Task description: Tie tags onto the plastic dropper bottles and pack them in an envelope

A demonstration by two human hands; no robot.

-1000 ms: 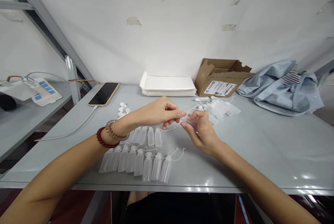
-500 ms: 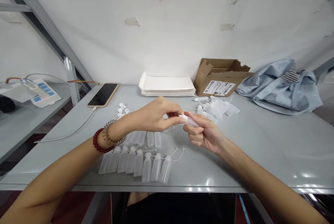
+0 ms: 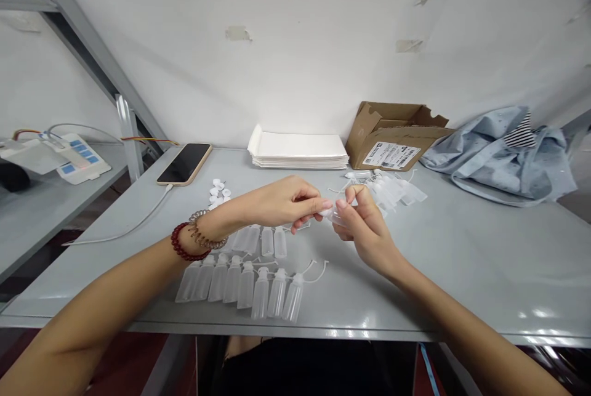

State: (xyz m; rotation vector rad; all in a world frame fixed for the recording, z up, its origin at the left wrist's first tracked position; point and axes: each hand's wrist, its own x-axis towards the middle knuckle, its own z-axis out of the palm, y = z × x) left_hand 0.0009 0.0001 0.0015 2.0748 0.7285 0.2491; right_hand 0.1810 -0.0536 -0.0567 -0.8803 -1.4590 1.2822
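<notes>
A small translucent plastic bottle (image 3: 338,217) is held between my two hands above the middle of the table, its body mostly covered by fingers. My left hand (image 3: 295,202) pinches its white top end between thumb and fingers. Closed around the body is my right hand (image 3: 369,226), thumb on top and index finger bent up. Beneath and in front of the left hand, a row of similar bottles (image 3: 261,294) with strap-like tails lies on the table, with a shorter row (image 3: 268,242) behind. Small white round caps (image 3: 217,191) are scattered near my left forearm.
A loose pile of bottles (image 3: 392,189) lies before an opened cardboard box (image 3: 392,137). Stacked white envelopes (image 3: 300,151) rest against the wall. A phone (image 3: 184,164) with a white cable sits left, and a pale blue cloth bag (image 3: 498,156) lies right.
My right hand has turned, its thumb now over the bottle and its index finger raised. My left fingers stay at the bottle's top end. The view has shifted slightly.
</notes>
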